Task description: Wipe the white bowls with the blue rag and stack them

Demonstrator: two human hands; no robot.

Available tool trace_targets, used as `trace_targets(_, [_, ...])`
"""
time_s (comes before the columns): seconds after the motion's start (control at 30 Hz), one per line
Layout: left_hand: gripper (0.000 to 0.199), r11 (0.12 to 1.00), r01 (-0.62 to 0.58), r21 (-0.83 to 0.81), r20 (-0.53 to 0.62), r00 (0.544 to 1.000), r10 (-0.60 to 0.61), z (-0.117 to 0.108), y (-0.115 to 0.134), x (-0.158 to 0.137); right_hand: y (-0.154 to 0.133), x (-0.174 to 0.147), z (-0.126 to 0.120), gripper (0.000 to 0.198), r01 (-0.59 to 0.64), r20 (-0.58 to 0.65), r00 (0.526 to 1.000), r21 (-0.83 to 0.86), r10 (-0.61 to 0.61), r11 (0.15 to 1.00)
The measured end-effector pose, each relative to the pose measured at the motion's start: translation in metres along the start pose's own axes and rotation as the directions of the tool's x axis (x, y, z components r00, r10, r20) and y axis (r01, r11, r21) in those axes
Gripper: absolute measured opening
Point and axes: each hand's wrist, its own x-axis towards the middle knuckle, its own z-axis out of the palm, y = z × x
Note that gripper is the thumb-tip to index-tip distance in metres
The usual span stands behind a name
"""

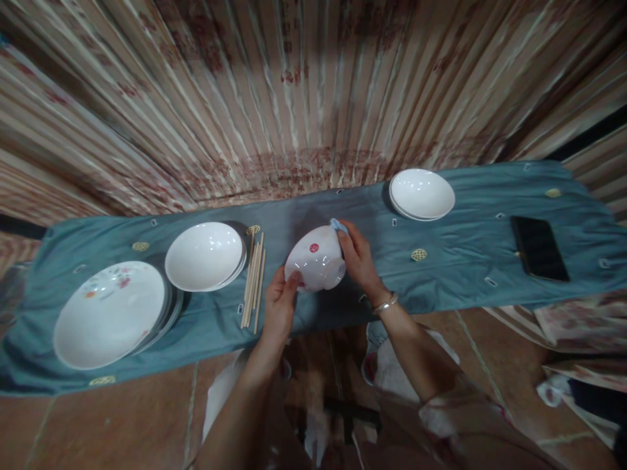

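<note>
A white bowl (318,258), tipped so its outer side and foot show, is held between my two hands over the middle of the table. My left hand (280,300) grips its near left edge, thumb on the outside. At its right rim, my right hand (358,254) is closed around a light-blue cloth (337,226) pressed against the bowl. A round red mark sits on the bowl's side. Just left of my left hand lie several wooden chopsticks (253,281). The bowl's inside is hidden from me.
Stacked white bowls (204,256) and larger flower-patterned plates (110,316) stand on the left. Another small stack of bowls (422,194) is at the back right. A black phone (539,249) lies farther right on the blue-green tablecloth (460,267). A curtain (313,111) hangs behind.
</note>
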Motion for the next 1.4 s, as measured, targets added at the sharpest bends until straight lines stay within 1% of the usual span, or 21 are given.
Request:
trace_targets(0.1, [0.045, 1.0, -0.023, 0.021, 0.028, 0.999, 0.022, -0.001, -0.005, 0.0, -0.003, 0.001, -0.003, 0.047, 0.025, -0.006, 1.0, -0.023, -0.025, 0.999])
trace_targets(0.17, [0.043, 0.999, -0.032, 0.04, 0.028, 0.999, 0.031, -0.001, -0.006, 0.0, -0.004, 0.001, -0.004, 0.045, 0.038, 0.001, 0.999, -0.033, -0.038, 0.999])
trace_targets(0.3, [0.049, 0.996, -0.054, 0.07, -0.027, 0.998, 0.056, -0.001, -0.003, 0.0, -0.007, -0.001, -0.005, 0.045, 0.076, 0.031, 0.997, -0.062, -0.074, 0.995])
trace_targets(0.4, [0.053, 0.991, -0.096, 0.094, -0.071, 0.992, 0.103, 0.001, 0.003, 0.001, -0.009, -0.002, -0.006, 0.045, 0.101, 0.069, 0.993, -0.089, -0.095, 0.991])
trace_targets(0.47, [0.053, 0.984, -0.127, 0.122, -0.079, 0.987, 0.138, 0.002, 0.007, 0.0, -0.01, -0.003, -0.006, 0.046, 0.135, 0.099, 0.987, -0.104, -0.125, 0.985])
trace_targets(0.57, [0.051, 0.978, -0.146, 0.149, -0.091, 0.983, 0.16, 0.004, 0.013, -0.001, -0.012, -0.003, -0.007, 0.045, 0.193, 0.15, 0.973, -0.117, -0.175, 0.974])
trace_targets(0.73, [0.05, 0.981, -0.135, 0.142, -0.096, 0.984, 0.149, 0.004, 0.014, -0.002, -0.019, -0.01, -0.005, 0.046, 0.277, 0.212, 0.946, -0.141, -0.244, 0.95])
trace_targets(0.97, [0.046, 0.986, -0.128, 0.108, -0.058, 0.989, 0.134, 0.005, 0.012, -0.003, -0.04, -0.021, -0.004, 0.046, 0.418, 0.322, 0.882, -0.203, -0.343, 0.885])
trace_targets(1.1, [0.047, 0.989, -0.121, 0.088, -0.036, 0.992, 0.125, 0.005, 0.012, -0.003, -0.042, -0.023, -0.003, 0.045, 0.473, 0.334, 0.857, -0.208, -0.392, 0.856])
trace_targets(1.17, [0.047, 0.99, -0.119, 0.077, -0.027, 0.992, 0.121, 0.005, 0.012, -0.003, -0.041, -0.022, -0.003, 0.045, 0.477, 0.323, 0.857, -0.205, -0.401, 0.855])
trace_targets(1.23, [0.048, 0.99, -0.115, 0.078, -0.021, 0.993, 0.116, 0.004, 0.011, -0.003, -0.038, -0.02, -0.003, 0.045, 0.458, 0.308, 0.868, -0.191, -0.39, 0.868])
trace_targets(1.3, [0.049, 0.989, -0.115, 0.089, -0.012, 0.993, 0.117, 0.003, 0.01, -0.003, -0.035, -0.017, -0.002, 0.046, 0.411, 0.289, 0.889, -0.163, -0.355, 0.897])
trace_targets(1.4, [0.05, 0.987, -0.13, 0.098, -0.004, 0.991, 0.131, 0.001, 0.007, -0.002, -0.028, -0.013, -0.002, 0.046, 0.298, 0.252, 0.931, -0.099, -0.265, 0.949])
